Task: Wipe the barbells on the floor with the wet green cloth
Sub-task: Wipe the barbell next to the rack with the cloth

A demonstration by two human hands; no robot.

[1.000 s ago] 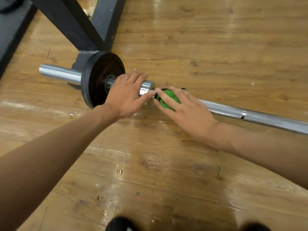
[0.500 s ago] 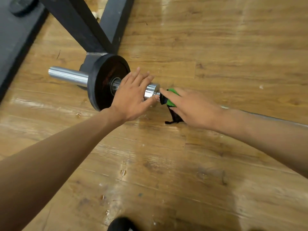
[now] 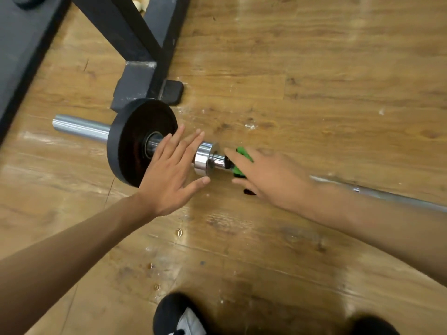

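Smooth chrome barbell (image 3: 79,126) lies on glossy wood-plank floor (image 3: 314,68), matte black round plate (image 3: 130,131) on it. Left hand (image 3: 169,175) flat, fingers straight, between plate and shiny collar (image 3: 205,160). Right hand (image 3: 271,177) grips green cloth (image 3: 242,155) round bar beside collar.

the chrome barbell (image 3: 81,128) is lying on the wooden floor (image 3: 314,81), running left to right, carrying a black plate (image 3: 130,143) near its left end. the green cloth (image 3: 242,154) is sitting bunched on the shaft just right of the collar (image 3: 205,159).
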